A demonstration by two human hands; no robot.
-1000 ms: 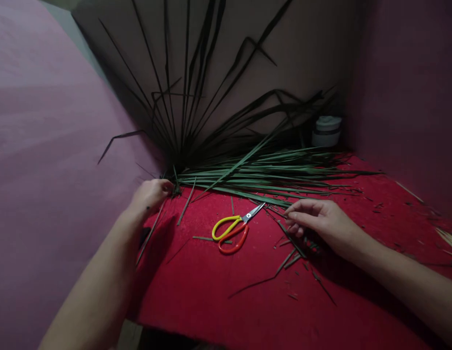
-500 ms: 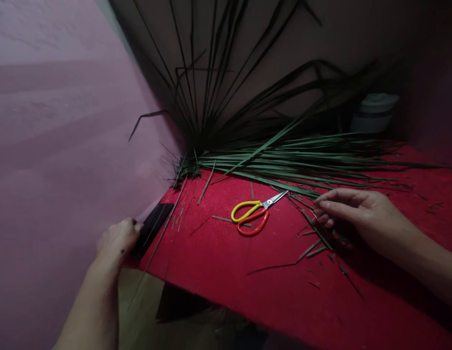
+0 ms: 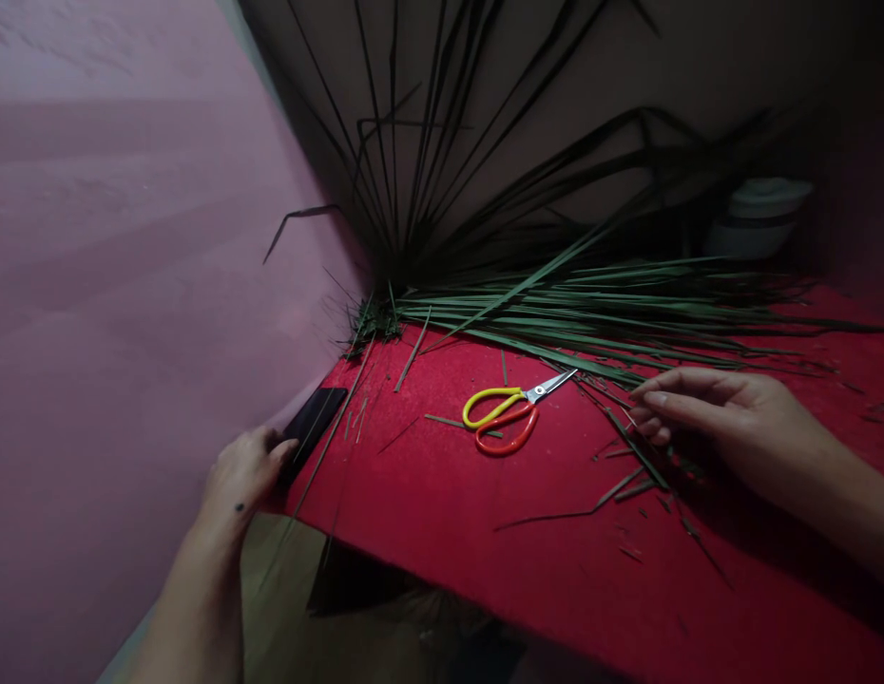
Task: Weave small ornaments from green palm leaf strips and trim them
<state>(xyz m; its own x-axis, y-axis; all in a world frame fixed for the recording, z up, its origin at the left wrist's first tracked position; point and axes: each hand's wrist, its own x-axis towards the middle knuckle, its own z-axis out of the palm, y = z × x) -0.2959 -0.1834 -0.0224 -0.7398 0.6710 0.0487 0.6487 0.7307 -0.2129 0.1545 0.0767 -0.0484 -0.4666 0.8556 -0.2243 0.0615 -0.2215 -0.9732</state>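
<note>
By the table's left edge, my left hand (image 3: 243,475) is closed on the near end of a flat black object (image 3: 315,420). Its thumb lies on top, and the fingers beneath are hidden. My right hand (image 3: 705,413) hovers over the right part of the red table, thumb and forefinger pinched together. Whatever sits in that pinch is too small to make out. Cut leaf scraps (image 3: 638,451) lie just below those fingers. Between both hands rest scissors (image 3: 500,418) with one yellow and one red-orange handle, blades pointing to the upper right.
Long green leaf strips (image 3: 570,309) lie across the back of the red table (image 3: 428,503). Dark strips (image 3: 413,171) fan up against the back wall. A white lidded container (image 3: 759,218) stands at back right. A pink wall (image 3: 143,285) rises on the left.
The scene has shifted slightly to the right in view. My left thumb now lies further over the black object. The right hand keeps its pinch, and the scissors stay in place.
</note>
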